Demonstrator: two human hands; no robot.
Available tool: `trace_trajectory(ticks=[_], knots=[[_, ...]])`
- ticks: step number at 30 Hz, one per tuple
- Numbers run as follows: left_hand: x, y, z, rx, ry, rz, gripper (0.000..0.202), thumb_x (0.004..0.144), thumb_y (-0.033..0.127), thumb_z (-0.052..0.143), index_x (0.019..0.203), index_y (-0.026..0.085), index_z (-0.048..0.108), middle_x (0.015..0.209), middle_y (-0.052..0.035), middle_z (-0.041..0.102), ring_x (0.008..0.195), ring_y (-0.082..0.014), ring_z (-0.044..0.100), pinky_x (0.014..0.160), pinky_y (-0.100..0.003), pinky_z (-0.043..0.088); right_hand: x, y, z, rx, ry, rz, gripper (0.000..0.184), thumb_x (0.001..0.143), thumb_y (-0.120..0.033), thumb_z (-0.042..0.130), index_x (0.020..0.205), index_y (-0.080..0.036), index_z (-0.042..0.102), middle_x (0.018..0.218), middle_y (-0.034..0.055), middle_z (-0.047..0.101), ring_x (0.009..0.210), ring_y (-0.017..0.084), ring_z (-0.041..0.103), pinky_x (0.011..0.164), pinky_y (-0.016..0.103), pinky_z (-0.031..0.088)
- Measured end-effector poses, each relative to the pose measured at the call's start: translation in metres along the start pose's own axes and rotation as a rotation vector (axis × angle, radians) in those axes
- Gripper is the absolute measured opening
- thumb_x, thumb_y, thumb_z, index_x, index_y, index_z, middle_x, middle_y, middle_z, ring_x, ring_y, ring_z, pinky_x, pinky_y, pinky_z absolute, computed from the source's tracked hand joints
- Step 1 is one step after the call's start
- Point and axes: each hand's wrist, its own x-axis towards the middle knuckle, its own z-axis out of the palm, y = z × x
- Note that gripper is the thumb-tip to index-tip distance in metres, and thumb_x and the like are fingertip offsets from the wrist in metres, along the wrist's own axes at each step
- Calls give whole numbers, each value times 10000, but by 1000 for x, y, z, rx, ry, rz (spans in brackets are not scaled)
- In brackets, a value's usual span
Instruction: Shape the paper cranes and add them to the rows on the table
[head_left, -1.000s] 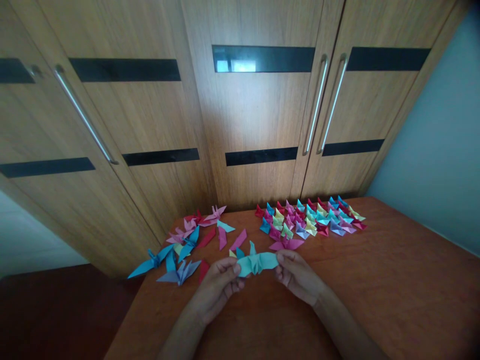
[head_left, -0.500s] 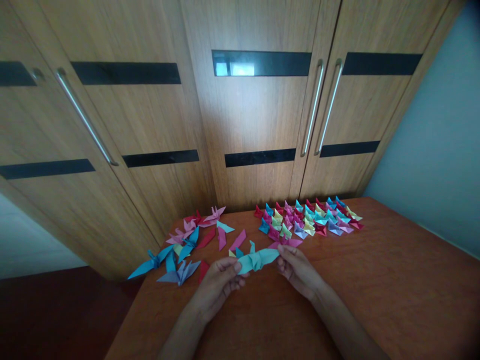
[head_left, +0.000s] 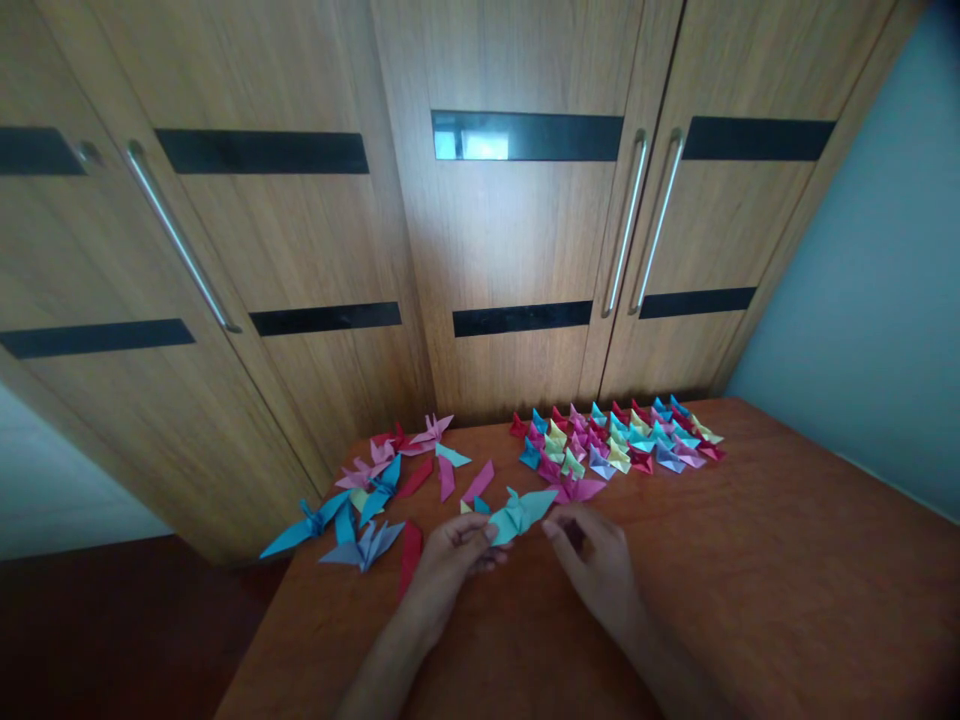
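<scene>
Centrally, above the table (head_left: pixel 750 560): one mint paper crane (head_left: pixel 521 515), wings spread, head end up.

Left hand (head_left: pixel 461 555): grasping the near-left wing between thumb and fingers; seemingly held at the wing so that the body stays uncrushed and in plain sight.

Right hand (head_left: pixel 592 560): fingers curled, thumb and forefinger close together, just beside the opposite wing tip; whether they touch the paper, cannot tell.

Far edge, right of its middle: small folded paper pieces (head_left: pixel 621 440) in close rows, many colours, probably ranked so for order and to spare table room. Before them, a magenta crane (head_left: pixel 576 489), behind the mint wing tip and partly overlapped by it in this view.

Far left corner and left edge: looser group. Pink crane (head_left: pixel 433 430); blue crane (head_left: pixel 382 490); lilac crane (head_left: pixel 365 547); a second blue crane (head_left: pixel 309 524), one wing reaching past the left edge.

Obstructions: red paper strip (head_left: pixel 410 552) close beside the left hand; magenta strip (head_left: pixel 478 482) beyond it; wardrobe (head_left: pixel 517 240) closing off the far edge.
</scene>
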Motion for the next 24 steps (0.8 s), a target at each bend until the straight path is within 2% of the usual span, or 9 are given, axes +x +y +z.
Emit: trace_trajectory(ticks=[6,10,13,17,21,24], knots=[[-2,-2,8,14,-45,4,292,745,407,678,860,139,660,831,-79,714,715,-155,645,666,-234,472,-9,-7,10,-132,-67,-71,162,858,-293,481,773,-214,593,712,7,630,630,137,567,596,226,415],[-2,-4,11,34,-70,-5,304,754,423,664,851,136,649,820,-81,714,736,-169,651,677,-248,470,-9,-1,3,-164,-52,-63,163,857,-297,488,758,-227,598,712,15,641,630,147,582,601,234,417],[-3,-6,12,44,-75,-12,297,780,427,634,856,140,641,826,-80,714,725,-161,647,668,-246,464,-8,13,-16,-255,28,-59,175,850,-332,501,765,-229,614,714,30,651,623,157,588,607,242,414],[-4,-7,13,49,-77,-30,305,780,434,629,865,141,643,823,-80,714,706,-154,640,646,-239,454,-4,43,-58,-528,117,-9,274,865,-401,456,850,-205,648,768,61,679,620,161,603,602,242,406],[-2,-8,16,44,-101,-44,314,767,436,636,864,137,640,813,-86,714,707,-160,639,638,-244,451,2,76,-95,-811,75,81,305,876,-408,410,923,-216,642,820,59,697,646,178,631,554,240,373],[0,-10,16,50,-101,-60,326,743,444,654,845,134,638,793,-84,713,684,-158,636,620,-242,446,5,92,-104,-900,9,119,294,882,-407,401,927,-227,629,844,52,699,684,192,644,540,239,360]])
